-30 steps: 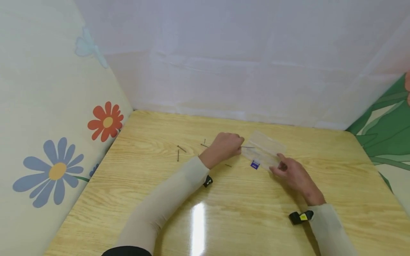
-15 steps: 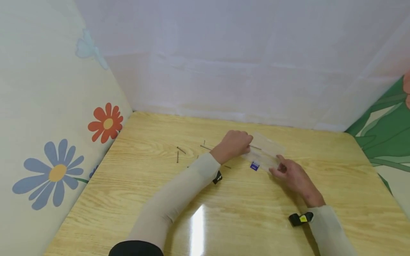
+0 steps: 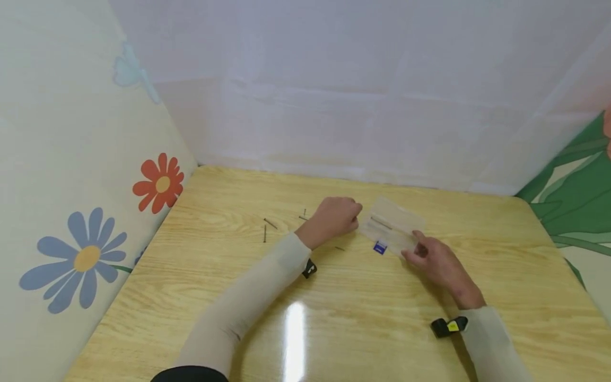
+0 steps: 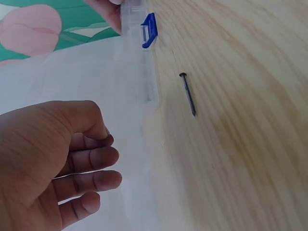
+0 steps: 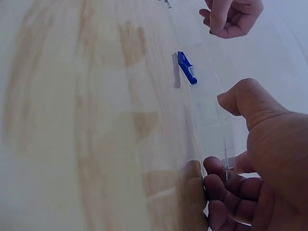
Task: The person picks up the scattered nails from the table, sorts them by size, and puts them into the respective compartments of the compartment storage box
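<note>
My right hand (image 3: 429,254) pinches one end of a clear plastic zip bag (image 3: 393,228) between thumb and fingers, lifting it a little off the wooden table (image 3: 363,318). The bag has a blue slider (image 3: 380,246) and a thin nail (image 3: 380,223) inside. My left hand (image 3: 334,217) hovers just left of the bag's mouth, fingers loosely curled around nothing. In the left wrist view the left hand (image 4: 62,159) sits beside the bag (image 4: 147,86), with a loose nail (image 4: 188,94) lying on the wood. The right wrist view shows the right hand (image 5: 255,159) gripping the bag (image 5: 211,110).
Several loose nails lie on the table left of my left hand, such as one nail (image 3: 270,223) and another nail (image 3: 264,233); a short one (image 3: 339,248) lies near the slider. Flower-patterned panels wall the left and right sides, a white sheet the back.
My left hand reached to the bag's mouth with a nail, let it go inside, and has drawn back to the left with nothing in it. The right hand kept holding the bag.
</note>
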Available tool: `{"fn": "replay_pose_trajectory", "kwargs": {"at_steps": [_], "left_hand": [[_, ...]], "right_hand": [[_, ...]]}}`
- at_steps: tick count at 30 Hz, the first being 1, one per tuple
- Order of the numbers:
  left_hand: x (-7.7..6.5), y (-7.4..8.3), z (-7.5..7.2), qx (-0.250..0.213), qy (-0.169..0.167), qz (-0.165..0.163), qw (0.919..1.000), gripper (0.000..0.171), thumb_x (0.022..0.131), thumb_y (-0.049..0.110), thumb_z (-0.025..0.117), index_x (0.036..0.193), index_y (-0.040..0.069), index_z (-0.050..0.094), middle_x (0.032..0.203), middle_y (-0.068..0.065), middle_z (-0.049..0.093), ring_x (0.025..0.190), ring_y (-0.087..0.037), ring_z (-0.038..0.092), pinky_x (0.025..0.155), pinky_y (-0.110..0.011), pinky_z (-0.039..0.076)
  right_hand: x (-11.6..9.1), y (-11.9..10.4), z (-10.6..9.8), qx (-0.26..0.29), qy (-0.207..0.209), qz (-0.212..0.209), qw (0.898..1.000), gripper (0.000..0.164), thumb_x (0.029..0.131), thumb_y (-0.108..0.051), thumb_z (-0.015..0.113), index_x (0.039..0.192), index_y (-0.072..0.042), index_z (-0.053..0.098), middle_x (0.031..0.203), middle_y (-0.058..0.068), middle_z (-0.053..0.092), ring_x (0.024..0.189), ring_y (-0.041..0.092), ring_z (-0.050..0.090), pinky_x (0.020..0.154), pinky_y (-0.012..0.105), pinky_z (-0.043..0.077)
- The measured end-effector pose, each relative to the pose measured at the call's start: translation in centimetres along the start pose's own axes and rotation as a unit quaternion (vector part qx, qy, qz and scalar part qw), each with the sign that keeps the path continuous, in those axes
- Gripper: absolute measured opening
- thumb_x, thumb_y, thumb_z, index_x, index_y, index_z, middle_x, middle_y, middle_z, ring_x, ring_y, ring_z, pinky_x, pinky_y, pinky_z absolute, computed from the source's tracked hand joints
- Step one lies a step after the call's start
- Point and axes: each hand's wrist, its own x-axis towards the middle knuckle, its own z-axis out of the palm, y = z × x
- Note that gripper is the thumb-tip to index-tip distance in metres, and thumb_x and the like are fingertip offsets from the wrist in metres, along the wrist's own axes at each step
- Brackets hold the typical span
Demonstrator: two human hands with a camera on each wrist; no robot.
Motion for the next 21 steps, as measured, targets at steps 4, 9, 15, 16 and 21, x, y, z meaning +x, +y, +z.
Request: {"fn": "replay_pose_trajectory", "kwargs": {"at_steps": [4,9,15,16,21], "left_hand": [[-1.3,-0.6,-0.5,-0.016,-0.003,-0.006,0.9999,0.024,0.087,0.006,0.059,0.071,0.018,0.046,0.066,0.004,0.045,0.057,-0.01,0.036,0.048,-0.024,0.03],[-3.0,-1.2,-1.4,-0.025,-0.008,-0.02,0.9994,0.026,0.086,0.005,0.059,0.069,0.018,0.043,0.065,0.004,0.042,0.057,-0.009,0.034,0.048,-0.024,0.028],[-5.3,-1.8,-2.3,-0.024,-0.003,-0.025,0.9994,0.028,0.085,0.003,0.057,0.067,0.018,0.042,0.063,0.004,0.037,0.056,-0.009,0.029,0.048,-0.025,0.025],[-5.7,-2.0,-2.4,-0.025,-0.003,-0.026,0.9993,0.027,0.085,0.003,0.057,0.067,0.018,0.042,0.063,0.004,0.037,0.056,-0.009,0.029,0.048,-0.025,0.025],[-7.8,-3.0,-2.6,-0.016,-0.008,-0.047,0.9987,0.029,0.092,0.008,0.057,0.067,0.019,0.046,0.06,0.005,0.038,0.055,-0.009,0.028,0.049,-0.026,0.024]], "right_hand": [[0.1,0.1,0.0,0.001,-0.001,0.003,1.0,0.07,0.1,-0.027,0.069,0.149,0.012,0.04,0.097,0.013,0.067,0.085,0.025,0.063,0.076,0.044,0.052],[0.1,0.2,-0.1,0.005,-0.001,0.001,1.0,0.071,0.1,-0.027,0.069,0.15,0.013,0.038,0.097,0.013,0.067,0.085,0.025,0.063,0.076,0.044,0.052],[0.0,0.2,-0.1,0.002,-0.003,0.006,1.0,0.072,0.099,-0.027,0.069,0.149,0.014,0.037,0.097,0.014,0.067,0.085,0.026,0.063,0.077,0.045,0.052],[-0.1,0.2,-0.1,0.0,-0.003,0.007,1.0,0.072,0.099,-0.027,0.069,0.149,0.015,0.037,0.097,0.014,0.067,0.085,0.026,0.063,0.077,0.045,0.052],[-0.2,0.3,-0.1,-0.002,-0.001,-0.002,1.0,0.071,0.099,-0.026,0.07,0.148,0.015,0.038,0.095,0.013,0.067,0.083,0.025,0.063,0.076,0.044,0.052]]}}
